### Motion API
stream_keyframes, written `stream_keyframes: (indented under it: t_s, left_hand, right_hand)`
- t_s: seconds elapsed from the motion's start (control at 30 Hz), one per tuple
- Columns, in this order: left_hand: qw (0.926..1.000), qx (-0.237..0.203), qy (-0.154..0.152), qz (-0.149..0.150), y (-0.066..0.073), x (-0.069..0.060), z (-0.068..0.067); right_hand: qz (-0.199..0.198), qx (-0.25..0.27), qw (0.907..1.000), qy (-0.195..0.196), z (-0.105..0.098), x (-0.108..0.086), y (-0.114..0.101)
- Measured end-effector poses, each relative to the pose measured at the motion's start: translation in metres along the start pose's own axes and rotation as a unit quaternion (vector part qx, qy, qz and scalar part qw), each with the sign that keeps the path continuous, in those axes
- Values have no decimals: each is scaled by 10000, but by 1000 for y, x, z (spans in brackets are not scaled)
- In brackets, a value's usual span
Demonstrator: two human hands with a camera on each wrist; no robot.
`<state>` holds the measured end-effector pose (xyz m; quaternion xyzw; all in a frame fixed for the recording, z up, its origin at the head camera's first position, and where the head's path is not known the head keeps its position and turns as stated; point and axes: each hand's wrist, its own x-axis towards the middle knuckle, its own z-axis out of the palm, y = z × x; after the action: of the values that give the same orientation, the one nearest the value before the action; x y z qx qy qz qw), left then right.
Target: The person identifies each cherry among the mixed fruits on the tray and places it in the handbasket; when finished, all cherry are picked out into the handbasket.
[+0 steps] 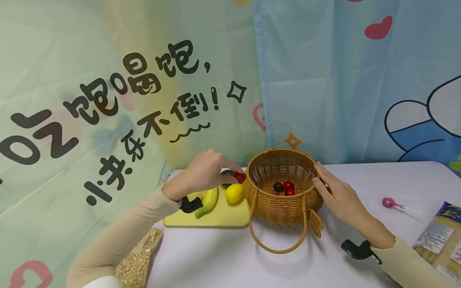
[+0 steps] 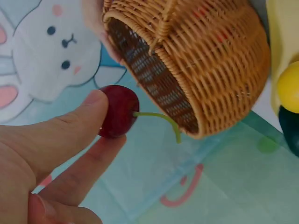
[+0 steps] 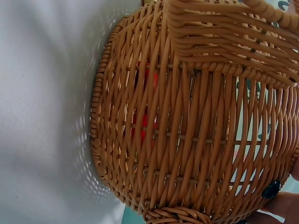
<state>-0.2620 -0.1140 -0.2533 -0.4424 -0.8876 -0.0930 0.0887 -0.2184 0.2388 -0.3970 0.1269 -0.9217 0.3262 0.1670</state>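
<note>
My left hand [image 1: 201, 172] pinches a dark red cherry [image 2: 120, 112] between thumb and finger, its green stem pointing outward. The cherry is held beside the left rim of a brown wicker basket [image 1: 279, 210]. Several red cherries [image 1: 289, 185] lie inside the basket, and bits of red show through the weave in the right wrist view. My right hand [image 1: 340, 198] rests against the basket's right rim with fingers extended. The basket's handle [image 1: 279, 251] hangs down at the front.
A yellow tray [image 1: 225, 221] left of the basket carries a banana [image 1: 210, 202], a lemon [image 1: 235, 194] and a dark green item [image 2: 289, 128]. A bag of grains [image 1: 133, 266] lies at front left. Rightward are a pink lollipop [image 1: 389, 203] and a printed packet [image 1: 435, 240].
</note>
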Motion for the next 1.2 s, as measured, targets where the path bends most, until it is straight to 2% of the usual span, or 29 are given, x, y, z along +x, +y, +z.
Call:
stream_keyframes:
  t_s: [0.17,0.33,0.53,0.7,0.8,1.0,1.2]
  left_hand:
    - [9977,60,-575,352,8,42,4]
    - [9935,-51,-957,607,16,79,16]
    - [9890,2,-1363,570,21,115,30]
    - [9843,254,-1620,653,24,142,43]
    - [9799,413,-1827,679,27,157,52]
    - [9718,458,-2231,619,38,181,66]
    - [9686,290,-2423,468,36,194,85]
  right_hand:
    - [20,7,10000,-9,1,1,0]
    - [19,-44,10000,22,1,2,-1]
    - [61,16,10000,-55,2,3,1]
    - [99,16,9999,-106,0,4,2]
    - [142,-14,9998,-153,-1,4,2]
    - [130,31,9997,-184,-1,3,2]
    - [45,-27,10000,-81,0,3,2]
